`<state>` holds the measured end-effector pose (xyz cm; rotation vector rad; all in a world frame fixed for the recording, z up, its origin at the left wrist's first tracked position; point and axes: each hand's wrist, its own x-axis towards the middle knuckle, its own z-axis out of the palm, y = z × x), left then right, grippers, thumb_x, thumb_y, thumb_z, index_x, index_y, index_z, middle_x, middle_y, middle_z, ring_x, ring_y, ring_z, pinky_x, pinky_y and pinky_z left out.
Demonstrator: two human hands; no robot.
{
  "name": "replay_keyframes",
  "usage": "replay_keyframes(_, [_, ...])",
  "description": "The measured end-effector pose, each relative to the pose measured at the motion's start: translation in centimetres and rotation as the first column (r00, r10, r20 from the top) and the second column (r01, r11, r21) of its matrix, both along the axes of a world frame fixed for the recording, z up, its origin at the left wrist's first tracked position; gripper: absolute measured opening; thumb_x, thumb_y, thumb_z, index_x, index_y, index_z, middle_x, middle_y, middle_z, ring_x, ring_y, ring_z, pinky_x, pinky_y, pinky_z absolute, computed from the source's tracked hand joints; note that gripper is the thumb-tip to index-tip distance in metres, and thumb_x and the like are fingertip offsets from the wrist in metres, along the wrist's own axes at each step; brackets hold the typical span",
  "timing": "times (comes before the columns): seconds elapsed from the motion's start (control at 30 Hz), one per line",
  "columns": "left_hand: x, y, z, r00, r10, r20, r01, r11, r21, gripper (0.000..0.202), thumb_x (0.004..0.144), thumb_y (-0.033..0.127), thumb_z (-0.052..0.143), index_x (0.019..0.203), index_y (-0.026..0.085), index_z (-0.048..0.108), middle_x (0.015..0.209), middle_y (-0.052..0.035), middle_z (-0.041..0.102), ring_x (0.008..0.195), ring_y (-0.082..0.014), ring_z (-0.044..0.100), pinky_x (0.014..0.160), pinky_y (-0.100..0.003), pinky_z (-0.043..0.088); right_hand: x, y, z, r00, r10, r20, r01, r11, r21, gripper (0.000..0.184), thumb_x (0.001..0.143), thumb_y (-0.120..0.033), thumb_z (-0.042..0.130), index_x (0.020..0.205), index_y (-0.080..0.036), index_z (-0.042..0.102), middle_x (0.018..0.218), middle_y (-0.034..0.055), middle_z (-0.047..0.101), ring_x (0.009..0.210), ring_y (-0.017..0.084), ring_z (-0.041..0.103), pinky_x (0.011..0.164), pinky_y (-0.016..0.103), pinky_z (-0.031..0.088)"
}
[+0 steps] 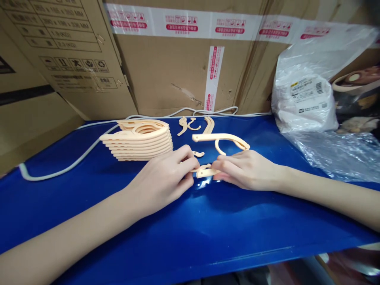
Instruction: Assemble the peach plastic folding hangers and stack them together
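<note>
Above the blue table, my left hand [168, 176] and my right hand [247, 170] meet at one cream plastic hanger arm [204, 172]. My right fingers pinch its right end. A slim cream piece sits at the left end between my left thumb and fingers; its shape is mostly hidden. Just behind lies a partly assembled folding hanger [221, 137] with a curved hook [219, 147]. A small cream part [198, 154] rests beyond my left fingertips. To the left stands a neat stack of folded cream hangers [139, 142].
Loose curved parts [183, 126], a hook [194, 126] and more arms [209, 125] lie at the back. A white cable [74, 163] runs along the left and rear. Cardboard boxes [178, 71] wall the back; plastic-wrapped goods [305, 99] stand at right.
</note>
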<state>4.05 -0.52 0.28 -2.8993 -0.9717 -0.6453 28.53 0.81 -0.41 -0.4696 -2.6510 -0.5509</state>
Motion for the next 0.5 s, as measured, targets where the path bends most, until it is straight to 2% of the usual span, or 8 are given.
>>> replay_keyframes(0.1, [-0.24,0.03,0.26,0.998,0.037,0.042,-0.037,0.999,-0.014,0.017,0.094,0.015,0.041,0.097,0.017,0.057,0.102,-0.0039,0.056,0.08,-0.014,0.056,0.065,-0.026,0.04,0.04,-0.07,0.01,1.0,0.022,-0.022,-0.022,1.0,0.019,0.024,0.104,-0.029,0.032,0.1,-0.017,0.053,0.077,-0.0001,0.07,0.052,0.009,0.059,0.047,0.023,0.038])
replay_keyframes(0.2, [-0.4,0.11,0.43,0.996,0.082,0.03,-0.081,0.997,-0.016,0.02,0.095,0.017,0.037,0.101,0.016,0.056,0.102,-0.005,0.058,0.082,-0.0159,0.057,0.066,-0.027,0.041,-0.01,-0.19,0.11,0.999,0.019,-0.042,-0.017,0.999,0.035,0.025,0.103,-0.03,0.035,0.099,-0.017,0.056,0.072,-0.001,0.069,0.051,0.009,0.059,0.047,0.023,0.037])
replay_keyframes(0.33, [-0.3,-0.1,0.43,0.994,0.11,-0.016,-0.11,0.994,0.002,0.026,0.095,0.02,0.032,0.099,0.017,0.057,0.085,-0.003,0.062,0.071,-0.0165,0.057,0.059,-0.028,0.037,-0.16,-0.32,0.15,0.998,-0.007,-0.07,0.011,0.999,0.054,0.026,0.102,-0.033,0.04,0.103,-0.016,0.06,0.072,-0.0006,0.07,0.055,0.01,0.064,0.049,0.023,0.039])
replay_keyframes(0.43, [-0.1,-0.28,0.34,0.988,0.146,-0.049,-0.146,0.989,-0.006,0.026,0.096,0.029,0.035,0.083,0.019,0.056,0.065,0.0012,0.058,0.053,-0.0136,0.05,0.05,-0.026,0.028,-0.25,-0.37,0.08,0.998,-0.031,-0.058,0.034,0.998,0.047,0.026,0.101,-0.028,0.04,0.107,-0.014,0.061,0.076,0.0003,0.071,0.056,0.011,0.065,0.049,0.024,0.041])
replay_keyframes(0.5, [-0.02,-0.24,0.31,0.983,0.172,-0.067,-0.173,0.985,-0.023,0.032,0.097,0.035,0.037,0.076,0.02,0.055,0.057,0.0027,0.053,0.048,-0.013,0.048,0.048,-0.026,0.025,-0.27,-0.38,0.03,0.998,-0.036,-0.055,0.038,0.999,0.027,0.027,0.101,-0.025,0.038,0.106,-0.014,0.062,0.079,0.0016,0.072,0.057,0.011,0.065,0.05,0.024,0.041])
